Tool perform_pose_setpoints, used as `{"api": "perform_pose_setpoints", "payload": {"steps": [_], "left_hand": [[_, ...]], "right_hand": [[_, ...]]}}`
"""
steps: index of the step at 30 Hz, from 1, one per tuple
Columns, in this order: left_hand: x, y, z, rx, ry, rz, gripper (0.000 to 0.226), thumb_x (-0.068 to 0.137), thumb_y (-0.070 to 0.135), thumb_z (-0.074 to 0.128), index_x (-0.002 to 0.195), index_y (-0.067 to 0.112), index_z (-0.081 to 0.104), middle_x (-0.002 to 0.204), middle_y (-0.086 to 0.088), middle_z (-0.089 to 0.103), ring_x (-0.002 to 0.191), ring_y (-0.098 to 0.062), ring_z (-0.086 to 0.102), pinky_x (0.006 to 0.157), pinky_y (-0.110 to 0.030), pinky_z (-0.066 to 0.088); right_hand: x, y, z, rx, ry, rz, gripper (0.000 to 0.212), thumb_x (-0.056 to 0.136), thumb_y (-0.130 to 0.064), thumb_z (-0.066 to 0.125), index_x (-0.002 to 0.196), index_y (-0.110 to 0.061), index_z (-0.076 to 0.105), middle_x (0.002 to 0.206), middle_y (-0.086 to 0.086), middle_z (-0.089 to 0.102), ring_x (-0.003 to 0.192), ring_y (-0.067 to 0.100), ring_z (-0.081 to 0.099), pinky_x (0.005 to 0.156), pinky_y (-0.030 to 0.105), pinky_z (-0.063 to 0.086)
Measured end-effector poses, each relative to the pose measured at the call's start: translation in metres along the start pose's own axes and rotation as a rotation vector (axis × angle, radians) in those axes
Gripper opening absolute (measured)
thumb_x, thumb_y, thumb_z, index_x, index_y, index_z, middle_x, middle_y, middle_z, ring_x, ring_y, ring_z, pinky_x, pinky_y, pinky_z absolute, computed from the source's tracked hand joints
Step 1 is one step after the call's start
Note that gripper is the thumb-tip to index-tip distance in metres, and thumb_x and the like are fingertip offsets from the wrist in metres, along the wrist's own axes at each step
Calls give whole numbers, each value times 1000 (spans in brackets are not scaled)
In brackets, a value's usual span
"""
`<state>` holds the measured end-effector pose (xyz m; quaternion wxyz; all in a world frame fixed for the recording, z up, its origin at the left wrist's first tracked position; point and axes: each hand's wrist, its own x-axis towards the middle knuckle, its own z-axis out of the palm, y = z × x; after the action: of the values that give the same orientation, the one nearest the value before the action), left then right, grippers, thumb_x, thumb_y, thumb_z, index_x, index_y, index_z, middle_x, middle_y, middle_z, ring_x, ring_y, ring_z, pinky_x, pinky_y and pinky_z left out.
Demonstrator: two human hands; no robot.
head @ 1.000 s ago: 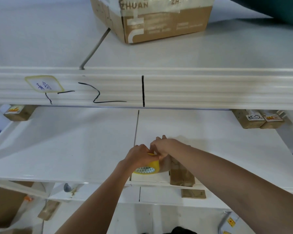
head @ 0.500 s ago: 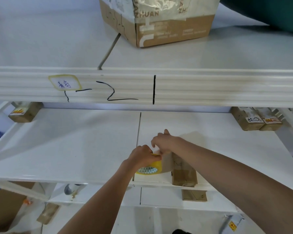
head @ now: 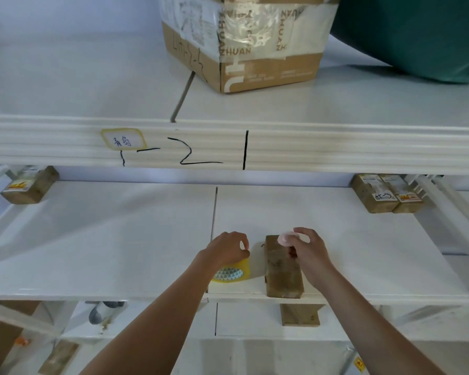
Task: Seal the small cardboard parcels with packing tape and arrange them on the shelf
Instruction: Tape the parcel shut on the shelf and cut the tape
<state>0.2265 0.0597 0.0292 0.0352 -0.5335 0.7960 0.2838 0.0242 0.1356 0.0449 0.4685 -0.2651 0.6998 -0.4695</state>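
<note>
1. Half a second ago both hands met over the tape roll and parcel; now they have parted, with the parcel's top uncovered between them.
2. The left hand [head: 228, 249] curls over the yellow tape roll [head: 234, 272], gripping it on the shelf [head: 98, 239].
3. The right hand [head: 307, 251] pinches a small pale, blurred object [head: 286, 238] above the small parcel's [head: 282, 269] far end.
4. The parcel lies near the shelf's front edge, just right of the roll.
5. A large taped carton [head: 255, 44] stands on the upper shelf [head: 79, 85].
</note>
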Motion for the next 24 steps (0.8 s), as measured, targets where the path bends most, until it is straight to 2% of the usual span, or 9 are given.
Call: {"api": "perform_pose_setpoints", "payload": {"steps": [3, 5, 7, 9, 12, 16, 19, 21, 24], "left_hand": [[4, 10, -1, 94, -93, -38, 29, 97, 35, 51, 119, 30, 69, 133, 2, 62, 117, -25, 60, 97, -39, 51], [7, 15, 0, 110, -157, -87, 34, 96, 36, 50, 124, 31, 68, 135, 0, 60, 119, -27, 59, 100, -42, 51], [11, 19, 0, 117, -202, -100, 35, 95, 36, 49, 124, 32, 68, 138, -1, 59, 120, -28, 58, 101, -43, 50], [13, 22, -2, 125, -269, -103, 34, 97, 31, 46, 122, 34, 69, 142, 0, 56, 124, -27, 56, 103, -41, 48], [12, 25, -10, 134, -320, -105, 39, 102, 20, 39, 124, 33, 69, 148, 1, 51, 130, -26, 52, 106, -37, 43], [9, 33, -7, 201, -304, -110, 36, 101, 27, 42, 128, 29, 65, 141, -2, 56, 123, -28, 56, 102, -39, 46], [9, 34, -1, 238, -265, -116, 33, 99, 32, 44, 123, 29, 67, 134, -2, 60, 115, -27, 59, 90, -37, 48], [7, 32, -2, 247, -220, -93, 30, 100, 39, 47, 121, 32, 67, 134, 2, 61, 117, -25, 58, 87, -35, 45], [2, 24, -4, 243, -172, -70, 30, 94, 55, 57, 116, 37, 70, 129, 9, 63, 117, -20, 59, 90, -32, 46]], "right_hand": [[-9, 19, -8, 126, -16, 4, 27, 84, -15, 79, 110, -19, 74, 108, 6, 74, 105, 26, 70, 89, 39, 59], [-13, 28, -12, 162, 0, 36, 27, 80, -18, 84, 105, -14, 73, 99, 8, 77, 100, 30, 73, 95, 49, 58], [-15, 32, -13, 166, 17, 53, 32, 82, -21, 82, 108, -11, 69, 90, 6, 78, 94, 29, 75, 94, 51, 58], [-19, 35, -13, 98, -3, 18, 38, 81, -29, 78, 114, -14, 69, 95, 2, 78, 94, 23, 75, 90, 47, 59], [-30, 36, -5, 183, -113, -20, 15, 93, -16, 66, 105, -19, 75, 94, 3, 78, 87, 22, 77, 76, 38, 62], [-27, 53, 3, 178, -86, -5, 14, 93, -6, 64, 94, -8, 78, 83, 14, 72, 70, 22, 72, 79, 42, 62], [-19, 62, -1, 287, -95, 69, 11, 91, -2, 66, 89, 4, 74, 81, 18, 67, 76, 25, 68, 78, 38, 63], [-15, 65, -5, 332, -131, 51, 13, 91, 0, 64, 82, 9, 68, 79, 18, 63, 81, 27, 66, 83, 43, 63], [-15, 68, -4, 353, -121, 50, 15, 90, -1, 64, 78, 3, 72, 81, 20, 66, 83, 30, 70, 83, 45, 63]]}}
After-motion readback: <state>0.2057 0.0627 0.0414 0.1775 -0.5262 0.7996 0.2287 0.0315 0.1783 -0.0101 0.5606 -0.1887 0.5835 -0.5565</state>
